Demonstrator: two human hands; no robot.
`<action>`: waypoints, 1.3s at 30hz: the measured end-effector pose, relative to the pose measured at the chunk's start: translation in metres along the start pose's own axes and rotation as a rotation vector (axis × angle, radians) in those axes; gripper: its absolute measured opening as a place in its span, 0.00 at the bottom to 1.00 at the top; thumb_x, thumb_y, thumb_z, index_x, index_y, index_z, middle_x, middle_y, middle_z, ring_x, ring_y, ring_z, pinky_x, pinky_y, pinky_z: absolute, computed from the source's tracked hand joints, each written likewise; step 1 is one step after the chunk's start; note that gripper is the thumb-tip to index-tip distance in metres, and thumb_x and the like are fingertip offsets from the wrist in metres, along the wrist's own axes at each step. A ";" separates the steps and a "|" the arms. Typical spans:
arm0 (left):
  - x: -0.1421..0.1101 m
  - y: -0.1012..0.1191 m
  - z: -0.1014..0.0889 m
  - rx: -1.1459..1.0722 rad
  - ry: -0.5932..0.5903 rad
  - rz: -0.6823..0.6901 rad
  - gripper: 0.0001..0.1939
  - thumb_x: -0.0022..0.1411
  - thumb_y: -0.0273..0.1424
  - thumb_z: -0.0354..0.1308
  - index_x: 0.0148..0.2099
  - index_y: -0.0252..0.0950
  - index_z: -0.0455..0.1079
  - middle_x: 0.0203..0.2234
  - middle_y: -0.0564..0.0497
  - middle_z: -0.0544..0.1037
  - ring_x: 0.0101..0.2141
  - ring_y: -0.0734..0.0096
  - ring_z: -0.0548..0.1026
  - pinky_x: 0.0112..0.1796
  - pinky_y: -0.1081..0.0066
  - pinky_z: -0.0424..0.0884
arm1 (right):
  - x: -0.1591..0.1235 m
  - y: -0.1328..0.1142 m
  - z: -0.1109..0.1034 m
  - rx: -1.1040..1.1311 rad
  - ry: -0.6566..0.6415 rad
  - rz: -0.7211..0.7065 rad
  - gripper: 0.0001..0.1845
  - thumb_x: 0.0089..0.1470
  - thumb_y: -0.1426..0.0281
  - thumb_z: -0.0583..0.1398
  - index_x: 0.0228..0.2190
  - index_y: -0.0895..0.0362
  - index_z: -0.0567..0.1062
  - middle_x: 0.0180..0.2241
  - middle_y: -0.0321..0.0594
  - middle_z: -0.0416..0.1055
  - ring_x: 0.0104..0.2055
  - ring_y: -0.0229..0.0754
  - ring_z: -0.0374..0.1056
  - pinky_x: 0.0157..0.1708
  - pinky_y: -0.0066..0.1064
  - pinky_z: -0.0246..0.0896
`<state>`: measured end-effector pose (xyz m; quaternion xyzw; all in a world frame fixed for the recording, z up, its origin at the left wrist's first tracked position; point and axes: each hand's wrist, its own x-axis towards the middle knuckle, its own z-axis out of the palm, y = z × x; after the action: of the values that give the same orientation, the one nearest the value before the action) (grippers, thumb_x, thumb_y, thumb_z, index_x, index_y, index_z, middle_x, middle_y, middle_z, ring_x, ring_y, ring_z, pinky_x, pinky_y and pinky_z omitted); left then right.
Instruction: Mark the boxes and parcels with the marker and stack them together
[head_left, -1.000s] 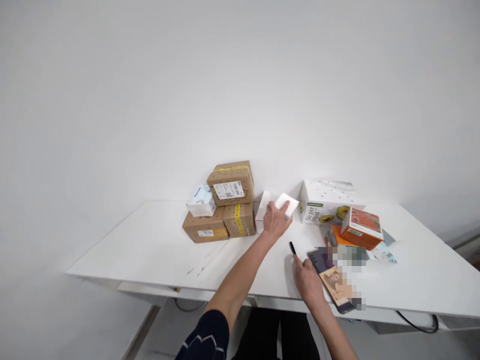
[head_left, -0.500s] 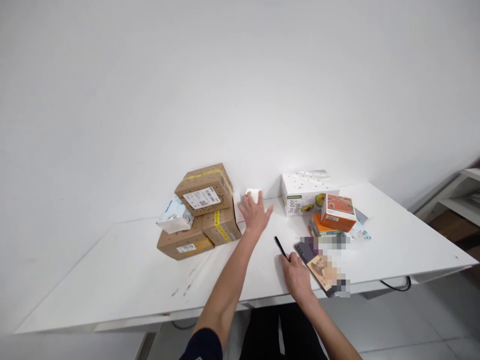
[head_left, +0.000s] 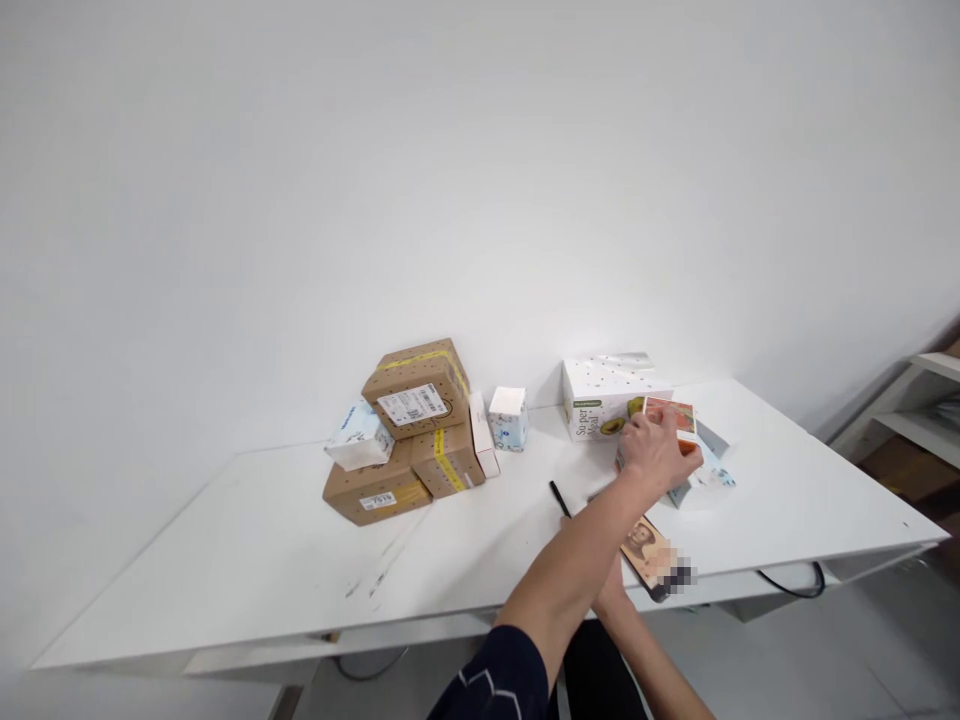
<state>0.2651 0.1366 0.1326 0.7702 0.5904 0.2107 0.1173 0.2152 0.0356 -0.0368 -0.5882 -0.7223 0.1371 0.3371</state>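
Observation:
My left hand (head_left: 658,452) reaches across to the right, its fingers closed around the upper orange box (head_left: 671,412) with a red picture on top. Below it, a lower orange box is mostly covered by that hand. A black pen (head_left: 558,497) points up and left out of my right hand (head_left: 612,590). My left forearm crosses over that hand and hides most of its fingers. Beside it on the table lies a dark phone-like item (head_left: 646,550) with a picture on it. Just behind the boxes stands a white carton (head_left: 589,378) printed with avocados.
Brown cardboard boxes (head_left: 416,405) are stacked at the left, with a white-and-blue box (head_left: 358,438) leaning there. Next to them stand a thin white box (head_left: 484,435) and a small white-and-blue box (head_left: 508,418). The white table (head_left: 255,560) meets the wall; shelves (head_left: 915,430) are at right.
My left hand has left the small white-and-blue box, swung right over my right arm and closed on the upper orange box. My right hand stays low with the pen.

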 end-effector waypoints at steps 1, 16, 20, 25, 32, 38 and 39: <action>-0.002 -0.008 -0.005 -0.066 -0.003 -0.009 0.38 0.53 0.49 0.58 0.61 0.37 0.56 0.48 0.34 0.67 0.45 0.42 0.69 0.42 0.52 0.66 | 0.001 -0.002 -0.001 -0.055 -0.019 -0.006 0.15 0.56 0.72 0.52 0.34 0.55 0.79 0.31 0.45 0.77 0.37 0.49 0.70 0.37 0.35 0.62; -0.204 -0.193 -0.099 -1.234 0.474 -0.176 0.42 0.48 0.37 0.67 0.61 0.45 0.52 0.52 0.46 0.67 0.51 0.57 0.69 0.51 0.61 0.66 | 0.001 -0.001 -0.006 -0.376 -0.109 -0.074 0.18 0.61 0.72 0.52 0.50 0.56 0.73 0.34 0.42 0.67 0.30 0.39 0.66 0.22 0.28 0.48; -0.230 -0.210 -0.088 -1.381 0.512 -0.226 0.45 0.45 0.36 0.69 0.62 0.48 0.52 0.49 0.48 0.68 0.49 0.58 0.70 0.50 0.59 0.66 | 0.000 -0.001 -0.005 -0.412 -0.046 -0.117 0.16 0.60 0.71 0.54 0.48 0.56 0.74 0.34 0.41 0.68 0.29 0.38 0.65 0.21 0.27 0.46; -0.243 -0.216 -0.073 -1.571 0.531 -0.231 0.49 0.39 0.30 0.71 0.62 0.52 0.52 0.49 0.51 0.68 0.48 0.59 0.71 0.49 0.58 0.67 | 0.000 0.001 -0.003 -0.428 -0.013 -0.128 0.16 0.61 0.71 0.54 0.49 0.56 0.73 0.34 0.41 0.68 0.28 0.36 0.64 0.19 0.27 0.42; -0.248 -0.214 -0.059 -1.707 0.525 -0.263 0.47 0.40 0.23 0.67 0.61 0.51 0.55 0.48 0.52 0.71 0.46 0.61 0.72 0.47 0.60 0.67 | -0.001 0.001 -0.003 -0.427 0.008 -0.109 0.16 0.60 0.71 0.55 0.49 0.57 0.73 0.34 0.41 0.68 0.28 0.36 0.64 0.20 0.26 0.39; -0.247 -0.212 -0.050 -1.824 0.516 -0.345 0.36 0.44 0.27 0.64 0.57 0.46 0.62 0.47 0.53 0.75 0.48 0.63 0.72 0.52 0.60 0.63 | -0.001 0.001 -0.004 -0.433 0.005 -0.096 0.15 0.59 0.71 0.56 0.48 0.57 0.73 0.34 0.41 0.68 0.26 0.34 0.61 0.19 0.26 0.37; -0.246 -0.213 -0.049 -1.813 0.522 -0.360 0.35 0.44 0.29 0.64 0.57 0.45 0.63 0.47 0.52 0.75 0.48 0.63 0.72 0.53 0.60 0.62 | -0.001 0.001 -0.004 -0.431 0.007 -0.094 0.15 0.59 0.71 0.56 0.48 0.57 0.73 0.34 0.41 0.68 0.26 0.34 0.61 0.19 0.26 0.37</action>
<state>0.0070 -0.0444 0.0386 0.2131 0.3198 0.7311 0.5637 0.2181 0.0340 -0.0347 -0.6128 -0.7603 -0.0385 0.2118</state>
